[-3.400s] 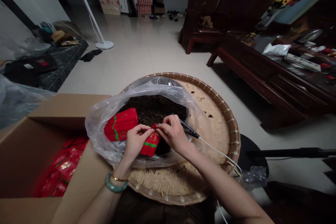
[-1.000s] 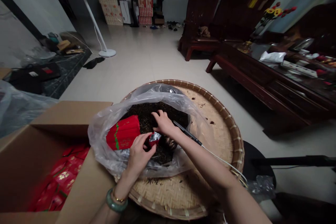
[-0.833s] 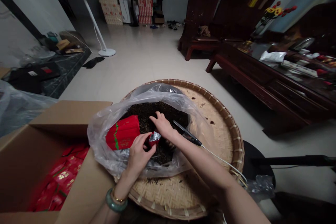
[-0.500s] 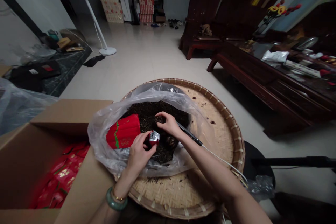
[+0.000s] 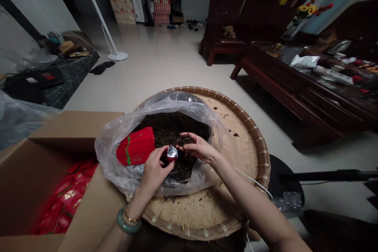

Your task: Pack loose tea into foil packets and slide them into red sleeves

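My left hand (image 5: 155, 167) grips a small red packet (image 5: 171, 153), its silver foil mouth turned up. Just right of that mouth, my right hand (image 5: 202, 149) is closed around a clump of dark dried tea leaves (image 5: 184, 140). Both hands are over a clear plastic bag (image 5: 110, 147), whose rolled-down opening shows loose tea (image 5: 165, 126). A bundle of flat red packets (image 5: 136, 145) with a green stripe lies on the tea at the bag's left side. Under the bag is a round woven bamboo tray (image 5: 251, 157) with scattered leaves.
An open cardboard box (image 5: 88, 208) with filled red packets (image 5: 69, 201) stands at my left. A white cable (image 5: 254, 183) crosses the tray's right rim. Beyond are a standing fan (image 5: 103, 19), a dark wooden table (image 5: 295, 86) and a black round base (image 5: 285, 181).
My right hand has risen from the tea with a clump of leaves and turned, fingers now beside the packet's mouth. The left hand still holds the packet. The view has shifted slightly.
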A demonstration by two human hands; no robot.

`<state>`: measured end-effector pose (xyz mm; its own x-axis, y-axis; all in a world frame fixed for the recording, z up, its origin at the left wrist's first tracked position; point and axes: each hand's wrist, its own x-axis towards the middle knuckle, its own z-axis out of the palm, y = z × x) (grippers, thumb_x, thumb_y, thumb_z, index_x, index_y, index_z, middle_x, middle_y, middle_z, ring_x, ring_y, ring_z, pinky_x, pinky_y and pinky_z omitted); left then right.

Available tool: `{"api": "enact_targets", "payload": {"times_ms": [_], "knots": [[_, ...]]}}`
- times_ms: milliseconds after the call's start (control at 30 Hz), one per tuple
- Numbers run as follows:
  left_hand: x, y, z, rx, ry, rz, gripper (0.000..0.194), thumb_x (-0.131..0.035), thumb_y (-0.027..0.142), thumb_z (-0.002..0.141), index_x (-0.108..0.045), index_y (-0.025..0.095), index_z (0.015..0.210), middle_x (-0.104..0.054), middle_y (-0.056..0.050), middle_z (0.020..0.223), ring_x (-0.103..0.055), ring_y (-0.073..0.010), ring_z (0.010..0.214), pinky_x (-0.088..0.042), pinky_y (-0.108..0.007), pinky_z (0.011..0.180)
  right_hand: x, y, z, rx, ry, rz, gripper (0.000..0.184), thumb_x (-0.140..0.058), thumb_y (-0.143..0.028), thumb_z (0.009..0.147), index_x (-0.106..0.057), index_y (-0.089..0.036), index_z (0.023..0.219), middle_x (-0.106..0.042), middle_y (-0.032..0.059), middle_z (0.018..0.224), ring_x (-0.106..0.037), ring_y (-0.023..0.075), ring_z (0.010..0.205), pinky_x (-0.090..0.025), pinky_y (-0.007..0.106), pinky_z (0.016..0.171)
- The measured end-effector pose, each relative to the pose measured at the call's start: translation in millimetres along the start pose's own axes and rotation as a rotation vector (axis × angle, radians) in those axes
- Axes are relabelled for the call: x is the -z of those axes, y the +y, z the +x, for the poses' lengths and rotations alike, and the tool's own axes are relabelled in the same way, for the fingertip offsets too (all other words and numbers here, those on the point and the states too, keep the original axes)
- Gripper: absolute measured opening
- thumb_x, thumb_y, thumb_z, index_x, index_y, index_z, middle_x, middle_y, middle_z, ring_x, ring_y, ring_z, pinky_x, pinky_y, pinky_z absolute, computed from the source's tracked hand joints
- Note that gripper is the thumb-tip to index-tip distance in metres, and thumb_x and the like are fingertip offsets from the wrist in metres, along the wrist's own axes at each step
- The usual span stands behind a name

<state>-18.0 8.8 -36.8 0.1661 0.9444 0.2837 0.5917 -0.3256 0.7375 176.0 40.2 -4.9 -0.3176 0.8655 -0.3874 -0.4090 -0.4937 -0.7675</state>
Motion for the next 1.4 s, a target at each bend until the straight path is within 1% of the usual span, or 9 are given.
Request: {"api": "enact_targets", "payload": {"times_ms": [100,200,367,500,667,900,1133,1267,1400], "knots": [[-1.4,-1.3,-0.2,-0.011,-0.008,-0.003,0.041,-0.064,0.017,0.073,-0.057,0.019,0.112,-0.063,-0.007,0.101,-0.063,-0.0169,0.083,-0.054,-0.021,0.055,-1.8,-9.3,-10.2,0.012,0.005,-0.126,0.053,-0.076,-0.015,0.057,-0.052,-0.018,0.104,-0.066,-0.0008,0.085,-0.068,0.0130,0.077,-0.052,0.024,0.075],[-2.4,-3.1,-0.6,-0.032,-0.012,-0.015,0.041,-0.063,0.017,0.073,-0.056,0.019,0.114,-0.063,-0.008,0.103,-0.062,-0.0177,0.085,-0.054,-0.023,0.056,-8.2,-27.4,-23.9,0.044,-0.072,-0.283,0.045,-0.074,-0.017,0.060,-0.055,-0.018,0.101,-0.066,0.0000,0.087,-0.066,0.0134,0.076,-0.052,0.026,0.072],[-2.3,-4.2,-1.0,-0.043,-0.023,-0.029,0.042,-0.063,0.016,0.073,-0.056,0.020,0.114,-0.063,-0.008,0.102,-0.062,-0.0187,0.086,-0.054,-0.023,0.055,-24.2,-54.1,-35.1,0.147,-0.238,-0.765,0.041,-0.069,-0.013,0.064,-0.060,-0.017,0.103,-0.064,0.0002,0.092,-0.061,0.0135,0.082,-0.049,0.026,0.075],[-1.6,-3.5,-0.8,-0.055,-0.022,-0.022,0.042,-0.063,0.016,0.072,-0.056,0.020,0.113,-0.063,-0.008,0.102,-0.062,-0.0192,0.086,-0.054,-0.024,0.055,-35.0,-59.7,-29.9,0.205,-0.309,-1.124,0.045,-0.066,-0.008,0.064,-0.060,-0.016,0.107,-0.064,0.0008,0.096,-0.058,0.0150,0.086,-0.046,0.026,0.076],[-0.6,-1.8,-0.5,-0.056,-0.031,-0.019,0.042,-0.063,0.016,0.072,-0.056,0.020,0.114,-0.063,-0.008,0.104,-0.061,-0.0193,0.086,-0.054,-0.024,0.056,-43.1,-58.7,-25.6,0.240,-0.315,-1.378,0.047,-0.067,-0.008,0.063,-0.059,-0.015,0.109,-0.065,0.0035,0.099,-0.058,0.0166,0.087,-0.044,0.027,0.077],[-1.6,-1.4,-1.3,-0.064,-0.022,-0.002,0.045,-0.061,0.014,0.071,-0.056,0.021,0.115,-0.062,-0.008,0.103,-0.060,-0.0207,0.090,-0.054,-0.027,0.060,-50.4,-53.0,-29.6,0.309,-0.255,-1.603,0.033,-0.066,-0.010,0.068,-0.066,-0.015,0.100,-0.059,0.0055,0.090,-0.056,0.0171,0.084,-0.042,0.026,0.075],[-3.4,-1.3,-1.9,-0.173,-0.024,0.096,0.040,-0.063,0.018,0.074,-0.055,0.021,0.113,-0.064,-0.008,0.103,-0.060,-0.0245,0.095,-0.053,-0.038,0.078,-71.8,-46.8,-32.1,0.153,-0.195,-1.880,0.019,-0.051,-0.007,0.080,-0.066,-0.013,0.089,-0.055,0.0088,0.092,-0.059,0.0144,0.068,-0.041,0.024,0.061],[-3.4,-0.6,-2.0,-0.177,-0.001,0.126,0.040,-0.063,0.019,0.073,-0.055,0.019,0.112,-0.065,-0.008,0.102,-0.060,-0.0249,0.094,-0.051,-0.039,0.081,-80.8,-45.4,-34.1,0.215,-0.107,-1.894,0.021,-0.054,-0.006,0.078,-0.058,-0.012,0.098,-0.053,0.0090,0.099,-0.060,0.0160,0.072,-0.042,0.025,0.060],[-3.1,-0.7,-1.7,-0.155,0.010,0.127,0.040,-0.063,0.018,0.073,-0.054,0.020,0.112,-0.064,-0.008,0.101,-0.060,-0.0245,0.092,-0.051,-0.039,0.081,-79.4,-44.6,-37.2,0.280,-0.059,-1.784,0.025,-0.058,-0.006,0.077,-0.055,-0.012,0.101,-0.052,0.0090,0.102,-0.059,0.0163,0.078,-0.044,0.025,0.063]]}}
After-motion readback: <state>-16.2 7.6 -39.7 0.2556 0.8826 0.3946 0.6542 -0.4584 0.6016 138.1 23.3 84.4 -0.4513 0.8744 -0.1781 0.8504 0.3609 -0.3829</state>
